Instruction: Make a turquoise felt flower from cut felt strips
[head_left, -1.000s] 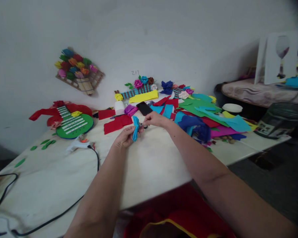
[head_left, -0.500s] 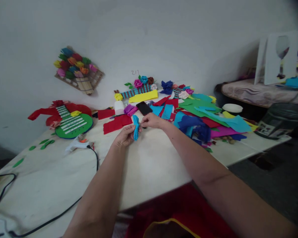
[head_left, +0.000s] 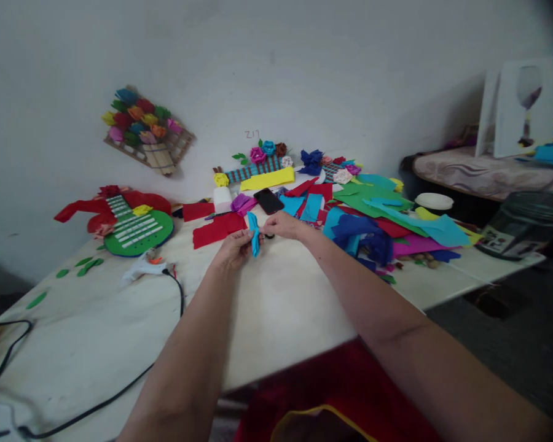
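My left hand [head_left: 233,248] pinches a folded, bunched strip of light blue paper [head_left: 255,233] and holds it upright above the pale table [head_left: 267,307]. My right hand [head_left: 283,225] is closed just to the right of the strip, its fingertips at the strip's middle; something small and dark shows under them, too small to name. A red paper piece [head_left: 217,228] lies right behind the hands, and a black phone [head_left: 268,201] lies beyond it.
A heap of coloured paper sheets [head_left: 378,215] covers the table's right part. A white glue gun [head_left: 144,266] with a black cord [head_left: 120,393] lies left. A green and red craft piece [head_left: 136,224] leans at the wall. Paper-flower crafts [head_left: 142,132] hang behind.
The blue strip and both hands have barely shifted; the strip tilted slightly and the right fingertips drew closer to it.
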Demonstrator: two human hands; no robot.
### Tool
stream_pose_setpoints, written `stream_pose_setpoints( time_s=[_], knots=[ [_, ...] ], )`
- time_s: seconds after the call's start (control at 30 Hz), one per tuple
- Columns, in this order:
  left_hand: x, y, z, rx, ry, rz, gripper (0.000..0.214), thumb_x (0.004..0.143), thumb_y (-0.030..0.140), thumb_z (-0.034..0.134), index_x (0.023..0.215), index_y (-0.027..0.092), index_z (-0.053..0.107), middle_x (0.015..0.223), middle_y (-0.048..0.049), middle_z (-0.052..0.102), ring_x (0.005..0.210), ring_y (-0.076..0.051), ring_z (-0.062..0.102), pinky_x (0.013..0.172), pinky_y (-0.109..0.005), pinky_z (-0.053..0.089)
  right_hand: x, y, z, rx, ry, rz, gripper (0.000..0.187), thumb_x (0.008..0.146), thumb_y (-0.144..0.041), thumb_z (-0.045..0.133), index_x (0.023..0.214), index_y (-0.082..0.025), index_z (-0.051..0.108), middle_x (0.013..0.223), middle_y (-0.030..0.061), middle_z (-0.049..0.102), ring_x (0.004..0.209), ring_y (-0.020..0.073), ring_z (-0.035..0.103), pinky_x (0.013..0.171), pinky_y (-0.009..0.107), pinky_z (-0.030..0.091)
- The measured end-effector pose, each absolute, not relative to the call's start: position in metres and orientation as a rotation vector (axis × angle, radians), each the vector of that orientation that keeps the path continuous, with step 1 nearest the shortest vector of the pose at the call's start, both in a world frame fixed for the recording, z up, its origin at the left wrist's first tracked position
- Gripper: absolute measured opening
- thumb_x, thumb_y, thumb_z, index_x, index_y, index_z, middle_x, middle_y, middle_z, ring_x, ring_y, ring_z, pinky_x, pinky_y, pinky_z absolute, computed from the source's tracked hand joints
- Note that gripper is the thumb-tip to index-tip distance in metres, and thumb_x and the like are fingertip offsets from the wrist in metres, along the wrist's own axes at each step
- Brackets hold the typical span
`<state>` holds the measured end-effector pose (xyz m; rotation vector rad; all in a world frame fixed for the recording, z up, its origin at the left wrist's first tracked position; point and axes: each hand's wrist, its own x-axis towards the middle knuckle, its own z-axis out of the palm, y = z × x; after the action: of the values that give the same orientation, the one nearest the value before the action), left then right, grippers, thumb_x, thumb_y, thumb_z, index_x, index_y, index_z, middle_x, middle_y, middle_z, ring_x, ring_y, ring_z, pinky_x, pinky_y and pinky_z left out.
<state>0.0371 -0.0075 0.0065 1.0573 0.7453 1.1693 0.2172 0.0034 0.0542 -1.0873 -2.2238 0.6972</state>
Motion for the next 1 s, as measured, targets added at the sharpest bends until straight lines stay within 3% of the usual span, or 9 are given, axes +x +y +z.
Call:
stream_pose_setpoints(
  time_s=[0.13,0.43,0.8,1.0],
  knots=[
    [0.037,-0.007,0.006,1.122,0.768,1.186,0.01,0.066,0.017,0.068,0.068,0.009,0.063,0.071,-0.0112,0.068,0.066,-0.017,0.065,0.058,-0.023,0.051,0.215,0.004,0.053,-1.137,-2.203,0.658,0.043,0.069,-0.052,0.053,0.051,-0.012,0.056,0.046,-0.0045,0.03,0.049,0.0064,0.026,0.047,0.023,0.018],
    [0.041,-0.003,0.004,1.245,0.885,1.205,0.03,0.058,0.033,0.074,0.072,0.011,0.061,0.068,-0.008,0.068,0.064,-0.017,0.064,0.054,-0.022,0.046,0.209,0.008,0.047,-1.281,-2.099,0.593,0.021,0.064,-0.03,0.062,0.066,-0.011,0.07,0.051,-0.0017,0.052,0.05,0.0066,0.041,0.048,0.02,0.027],
    [0.045,-0.004,0.005,1.303,1.007,1.224,0.039,0.053,0.041,0.075,0.073,0.011,0.061,0.065,-0.0076,0.067,0.059,-0.019,0.063,0.056,-0.029,0.048,0.199,0.013,0.036,-1.375,-1.957,0.643,0.013,0.06,-0.021,0.062,0.065,-0.011,0.07,0.053,-0.0001,0.057,0.05,0.0075,0.044,0.046,0.02,0.03],
    [0.045,-0.004,0.008,1.318,1.021,1.257,0.041,0.051,0.043,0.076,0.072,0.01,0.061,0.063,-0.0077,0.066,0.06,-0.02,0.063,0.058,-0.031,0.049,0.2,0.014,0.033,-1.254,-1.789,0.914,0.012,0.059,-0.021,0.065,0.063,-0.01,0.066,0.048,-0.0024,0.051,0.048,0.0062,0.04,0.048,0.019,0.031]
  ],
)
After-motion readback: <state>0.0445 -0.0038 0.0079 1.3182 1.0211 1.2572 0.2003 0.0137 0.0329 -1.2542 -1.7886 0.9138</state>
